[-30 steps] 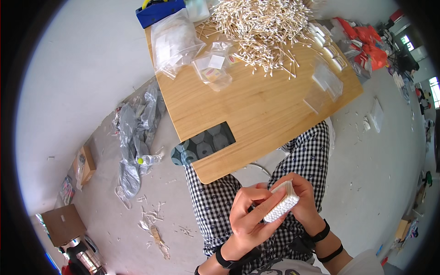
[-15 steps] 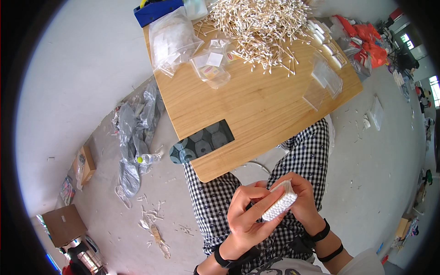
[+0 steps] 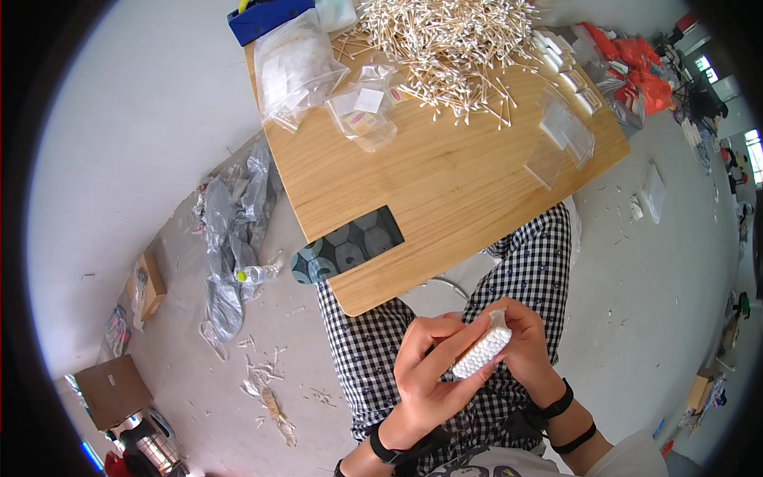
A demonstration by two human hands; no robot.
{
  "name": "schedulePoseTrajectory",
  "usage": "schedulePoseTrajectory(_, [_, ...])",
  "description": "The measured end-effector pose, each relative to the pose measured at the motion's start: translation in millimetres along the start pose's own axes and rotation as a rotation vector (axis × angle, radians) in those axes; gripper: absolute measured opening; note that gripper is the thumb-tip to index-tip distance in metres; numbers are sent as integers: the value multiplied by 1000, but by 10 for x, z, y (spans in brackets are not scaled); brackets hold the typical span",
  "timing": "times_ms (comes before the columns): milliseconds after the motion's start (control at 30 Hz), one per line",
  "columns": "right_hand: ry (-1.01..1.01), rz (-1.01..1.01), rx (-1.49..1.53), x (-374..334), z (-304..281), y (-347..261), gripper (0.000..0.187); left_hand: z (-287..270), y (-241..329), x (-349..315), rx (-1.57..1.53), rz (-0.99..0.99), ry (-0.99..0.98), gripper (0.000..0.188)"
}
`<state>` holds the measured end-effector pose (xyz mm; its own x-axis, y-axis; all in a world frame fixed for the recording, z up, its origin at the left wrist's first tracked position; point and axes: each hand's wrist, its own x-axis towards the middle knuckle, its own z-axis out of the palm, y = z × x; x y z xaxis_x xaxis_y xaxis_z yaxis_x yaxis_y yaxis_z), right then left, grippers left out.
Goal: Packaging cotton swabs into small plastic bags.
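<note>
A pack of cotton swabs (image 3: 482, 354) is held over my lap, its white tips facing up toward me in tight rows. My left hand (image 3: 433, 366) is closed around its left side, fingers laid along the edge. On the other side my right hand (image 3: 524, 346) grips the pack near its upper end, where a bit of clear film shows between the fingers. Most of the pack's body is hidden by both hands. Beyond them, a large heap of loose cotton swabs (image 3: 453, 48) lies at the table's far side.
On the wooden table (image 3: 358, 179) lie a bulging clear bag (image 3: 296, 71), small printed bags (image 3: 366, 115), flat clear bags (image 3: 566, 131) and a row of finished-looking swab packs (image 3: 574, 79). A dark phone-like patterned panel (image 3: 350, 245) sits at the near left corner. Grey plastic (image 3: 230, 238) covers floor at left.
Both hands have shifted the pack very slightly, tilting it a little, and more film shows at its upper end. The hold stays the same.
</note>
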<state>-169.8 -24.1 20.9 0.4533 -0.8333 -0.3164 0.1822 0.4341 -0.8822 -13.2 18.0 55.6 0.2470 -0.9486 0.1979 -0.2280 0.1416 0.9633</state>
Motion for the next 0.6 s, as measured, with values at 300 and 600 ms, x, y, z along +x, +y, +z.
schedulePoseTrajectory(300, [66,35,60,-75,42,-11,15,65,-58,28,-93,-102,53,35])
schedulePoseTrajectory(600, [63,41,44,-83,88,-82,16,11,-46,-1,-162,-265,31,48])
